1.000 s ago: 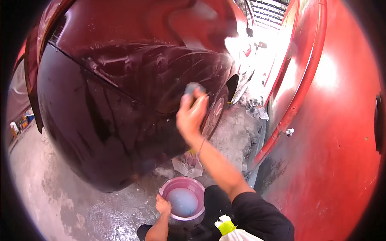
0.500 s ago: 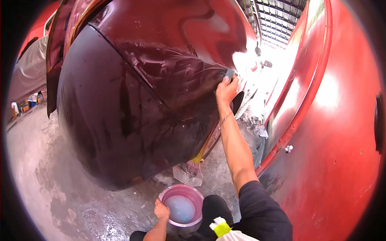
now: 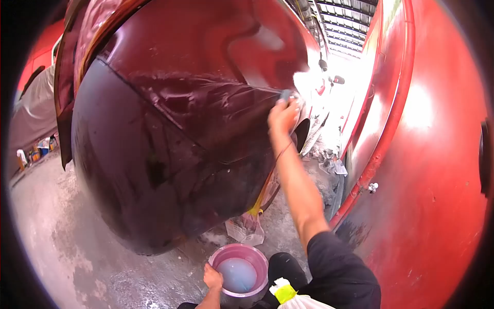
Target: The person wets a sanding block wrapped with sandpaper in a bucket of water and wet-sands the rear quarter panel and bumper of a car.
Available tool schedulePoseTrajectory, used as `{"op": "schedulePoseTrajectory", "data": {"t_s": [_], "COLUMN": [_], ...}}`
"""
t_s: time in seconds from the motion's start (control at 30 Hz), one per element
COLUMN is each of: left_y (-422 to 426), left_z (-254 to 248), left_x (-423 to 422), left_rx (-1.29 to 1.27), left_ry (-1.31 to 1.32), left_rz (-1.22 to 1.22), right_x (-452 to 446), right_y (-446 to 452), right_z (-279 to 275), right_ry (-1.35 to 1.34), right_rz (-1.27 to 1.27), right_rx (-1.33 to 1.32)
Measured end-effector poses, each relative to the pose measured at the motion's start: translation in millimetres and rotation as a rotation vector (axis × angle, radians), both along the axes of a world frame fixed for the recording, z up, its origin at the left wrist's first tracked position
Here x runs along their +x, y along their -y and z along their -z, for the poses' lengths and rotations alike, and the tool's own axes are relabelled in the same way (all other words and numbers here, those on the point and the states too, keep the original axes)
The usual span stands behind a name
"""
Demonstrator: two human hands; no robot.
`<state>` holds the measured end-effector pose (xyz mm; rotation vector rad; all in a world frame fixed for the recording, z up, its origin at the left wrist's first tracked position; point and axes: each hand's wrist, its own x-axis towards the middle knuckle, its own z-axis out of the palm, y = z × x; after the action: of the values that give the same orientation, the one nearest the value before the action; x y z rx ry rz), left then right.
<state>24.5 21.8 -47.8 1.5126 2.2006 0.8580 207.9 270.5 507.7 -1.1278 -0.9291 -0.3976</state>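
Note:
My right hand (image 3: 283,117) is stretched forward, fingers closed around a small dark grey block (image 3: 286,95). It presses the block against the wet dark red car body panel (image 3: 206,110) near its far right edge. Whether the block is a sponge or a sanding pad I cannot tell. Down at the bottom, my left hand (image 3: 212,278) grips the rim of a pink plastic basin (image 3: 263,257). Cloudy bluish water (image 3: 236,274) fills the lower part of the basin. The panel's left part is a duller dark shade, beyond a diagonal seam.
A red wall-like surface (image 3: 437,206) with a red pipe (image 3: 393,131) runs along the right. Clear plastic sheeting (image 3: 246,230) hangs under the panel's lower edge. Several bottles (image 3: 41,149) stand far left on the wet concrete floor (image 3: 51,221).
My right hand and the block have shifted slightly left along the panel. The basin, with my left hand still on its rim, appears slightly lower and further right as the view shifts.

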Motion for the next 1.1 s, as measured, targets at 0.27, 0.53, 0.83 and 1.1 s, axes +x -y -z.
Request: {"op": "schedulePoseTrajectory", "data": {"t_s": [0.27,0.53,0.83,1.1], "left_y": [1,-1,-5,1], "left_z": [1,4,-5,-3], "left_x": [-1,-3,3,5], "left_rx": [-0.034,-0.106,-0.163,-0.177], "left_ry": [-0.003,-0.083,-0.091,-0.044], "left_rz": [0.012,0.007,-0.028,-0.047], "right_x": [19,-49,42,-65], "right_y": [23,75,29,98], "right_z": [83,117,112,42], "right_ry": [0.503,0.597,1.014,1.068], "right_rz": [-0.238,-0.401,-0.379,-0.534], "right_rx": [0.335,0.483,0.499,0.662]}}
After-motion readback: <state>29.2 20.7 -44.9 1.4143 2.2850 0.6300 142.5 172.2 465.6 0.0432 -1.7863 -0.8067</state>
